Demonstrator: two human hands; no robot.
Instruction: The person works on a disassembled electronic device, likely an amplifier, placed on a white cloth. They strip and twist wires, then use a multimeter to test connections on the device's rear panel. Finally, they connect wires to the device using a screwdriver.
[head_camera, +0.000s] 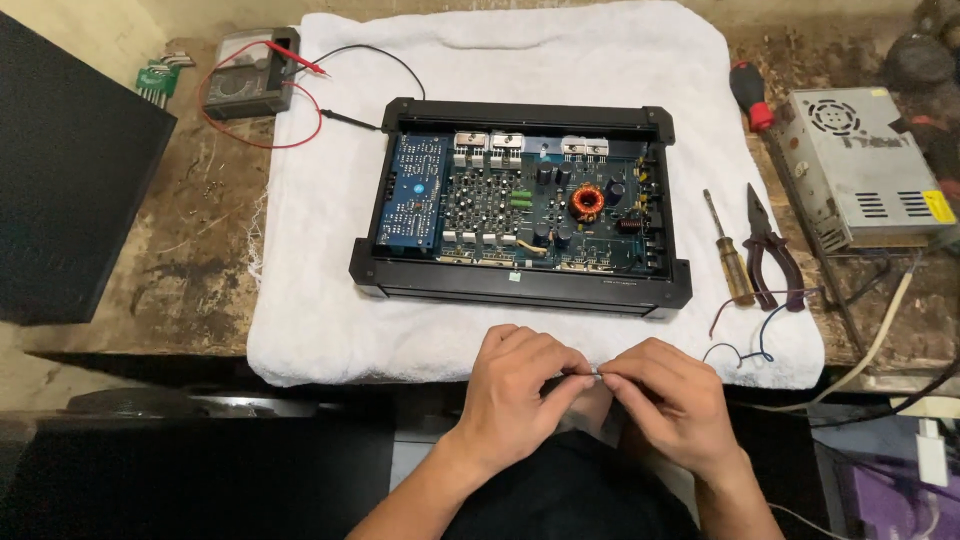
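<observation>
Pinching a tiny silvery metal part (594, 375) between the fingertips of both hands, just in front of the near edge of the white terry towel (320, 300). Left hand (520, 395) closing thumb and forefinger on one end, right hand (665, 400) closing on the other end, the remaining fingers curling loosely underneath. Holding the part low and close to the body, probably for a steadier grip on something so small; too small to tell what it is exactly.

Lying a little farther, in the middle of the towel, a black rectangular electronic unit with its cover off (520, 205), showing green and blue circuit boards and a copper-wound ring coil (587, 201). Probably resting on the soft cloth to protect the case and to catch small pieces.

Waiting to the right, within easy reach: a wooden-handled screwdriver (728, 255), dark red-handled pliers (768, 250), a red-and-black screwdriver (750, 95) and a perforated grey metal power supply box (860, 165). Sitting at the far left, a grey multimeter with red and black probe leads (250, 75) and green hex keys (155, 80).

Carrying everything, a worn, stained brown workbench (190, 260), with a black flat panel (70, 180) at its left side.
</observation>
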